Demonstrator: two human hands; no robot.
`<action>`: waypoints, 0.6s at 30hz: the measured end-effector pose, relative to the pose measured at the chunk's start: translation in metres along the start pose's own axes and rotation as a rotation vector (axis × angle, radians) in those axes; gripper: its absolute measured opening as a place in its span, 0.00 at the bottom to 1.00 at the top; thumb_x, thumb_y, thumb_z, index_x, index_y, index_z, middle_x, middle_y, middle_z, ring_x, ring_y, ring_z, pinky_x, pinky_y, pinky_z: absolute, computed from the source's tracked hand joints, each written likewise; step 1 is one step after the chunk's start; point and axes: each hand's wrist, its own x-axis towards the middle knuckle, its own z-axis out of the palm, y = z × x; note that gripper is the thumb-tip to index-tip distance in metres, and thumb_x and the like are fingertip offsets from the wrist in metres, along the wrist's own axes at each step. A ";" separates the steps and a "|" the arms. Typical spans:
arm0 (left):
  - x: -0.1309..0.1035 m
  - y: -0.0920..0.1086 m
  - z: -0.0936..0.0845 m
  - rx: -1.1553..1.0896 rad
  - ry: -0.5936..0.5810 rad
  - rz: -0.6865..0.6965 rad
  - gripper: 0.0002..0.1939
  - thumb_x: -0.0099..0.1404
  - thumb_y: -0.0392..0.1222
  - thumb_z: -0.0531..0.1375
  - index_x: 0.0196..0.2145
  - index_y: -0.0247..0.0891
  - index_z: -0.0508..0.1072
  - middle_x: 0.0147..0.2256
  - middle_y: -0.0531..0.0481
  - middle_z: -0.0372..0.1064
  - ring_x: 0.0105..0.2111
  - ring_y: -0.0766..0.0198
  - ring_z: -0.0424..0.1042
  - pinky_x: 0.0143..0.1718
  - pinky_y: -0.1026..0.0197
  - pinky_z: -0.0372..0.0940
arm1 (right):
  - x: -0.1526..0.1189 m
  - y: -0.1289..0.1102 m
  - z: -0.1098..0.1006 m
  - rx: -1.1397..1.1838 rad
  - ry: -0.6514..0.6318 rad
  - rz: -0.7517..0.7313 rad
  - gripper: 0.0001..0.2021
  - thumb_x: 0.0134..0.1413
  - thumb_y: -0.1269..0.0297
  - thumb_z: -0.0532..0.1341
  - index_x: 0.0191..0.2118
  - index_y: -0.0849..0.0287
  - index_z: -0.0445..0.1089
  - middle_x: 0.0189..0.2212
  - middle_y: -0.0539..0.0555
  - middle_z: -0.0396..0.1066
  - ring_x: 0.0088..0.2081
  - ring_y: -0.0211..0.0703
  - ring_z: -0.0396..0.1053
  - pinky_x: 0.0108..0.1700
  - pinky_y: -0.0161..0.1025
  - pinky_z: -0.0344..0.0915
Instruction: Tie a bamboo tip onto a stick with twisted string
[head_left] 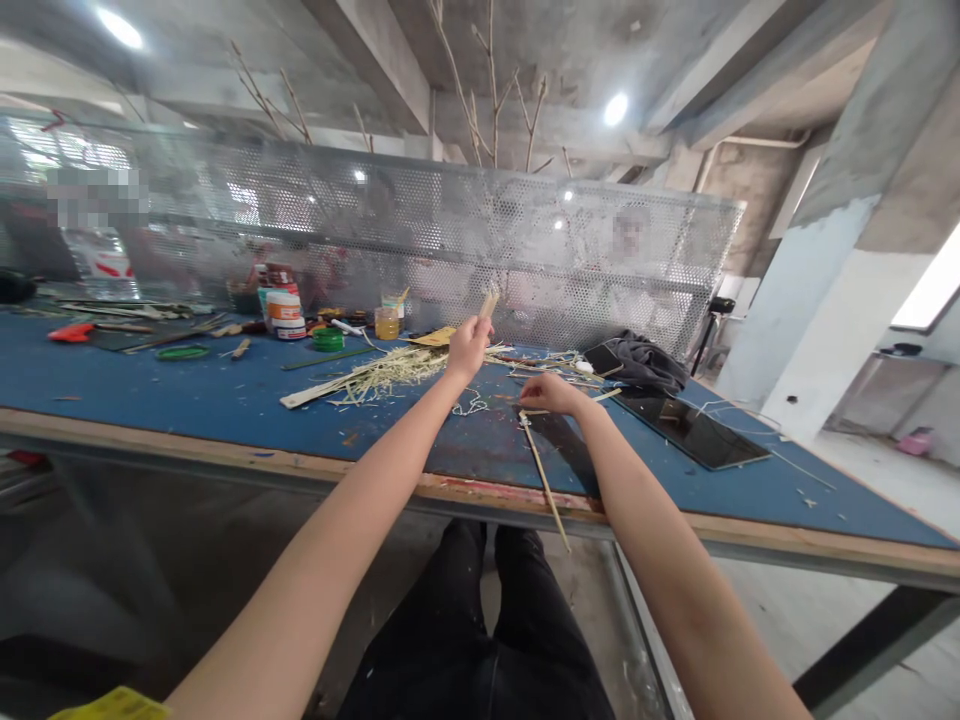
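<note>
My left hand (468, 352) is raised over the far part of the blue table, closed around a pale, flat piece like split bamboo (489, 304) that sticks up from the fist. To its right, my right hand (552, 394) is low over the tabletop with fingers curled together; whatever they pinch is hidden. Just below these fingers a thin pale strip (546, 482) slants toward me and overhangs the front edge. A heap of pale shavings and thin strips (397, 370) lies left of my left hand. Between the hands is a small curl of white string (470, 403).
A dark glossy tablet-like panel (694, 430) and a dark grey cloth (641, 360) lie on the right. Paint jars (285, 315), a green lid (328, 340) and an orange-red tool (71, 332) are toward the left. A perforated metal screen (450, 235) stands behind, with people beyond it.
</note>
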 end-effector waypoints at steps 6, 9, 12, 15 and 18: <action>0.005 -0.003 -0.008 -0.097 0.025 -0.047 0.21 0.69 0.56 0.47 0.23 0.41 0.59 0.14 0.60 0.44 0.12 0.71 0.47 0.14 0.65 0.45 | -0.002 0.000 -0.005 -0.066 0.114 0.079 0.12 0.61 0.58 0.60 0.40 0.63 0.71 0.38 0.51 0.73 0.38 0.42 0.72 0.42 0.44 0.70; 0.006 -0.004 -0.009 -0.117 0.033 -0.051 0.21 0.69 0.55 0.47 0.23 0.41 0.58 0.14 0.60 0.44 0.12 0.71 0.46 0.14 0.65 0.44 | -0.005 0.016 -0.011 -0.127 0.292 0.244 0.12 0.62 0.59 0.58 0.46 0.60 0.70 0.46 0.55 0.71 0.45 0.44 0.70 0.48 0.48 0.68; 0.005 -0.004 -0.006 -0.114 0.025 -0.040 0.21 0.69 0.55 0.48 0.23 0.41 0.58 0.15 0.60 0.44 0.12 0.71 0.48 0.14 0.65 0.44 | -0.015 0.039 -0.015 -0.186 0.464 0.458 0.16 0.63 0.59 0.57 0.53 0.58 0.66 0.54 0.58 0.66 0.52 0.49 0.66 0.53 0.53 0.64; 0.003 -0.004 0.000 -0.096 0.002 -0.024 0.21 0.68 0.55 0.50 0.23 0.40 0.59 0.15 0.59 0.46 0.13 0.71 0.50 0.15 0.66 0.46 | -0.027 0.059 -0.012 -0.208 0.508 0.614 0.19 0.62 0.59 0.58 0.57 0.58 0.63 0.57 0.59 0.62 0.55 0.52 0.64 0.54 0.56 0.63; 0.001 -0.003 0.005 -0.069 -0.031 -0.015 0.21 0.67 0.55 0.51 0.22 0.40 0.60 0.15 0.59 0.48 0.14 0.71 0.52 0.16 0.66 0.48 | -0.032 0.070 -0.005 -0.188 0.404 0.665 0.17 0.62 0.59 0.59 0.54 0.59 0.65 0.53 0.58 0.66 0.50 0.49 0.68 0.50 0.53 0.67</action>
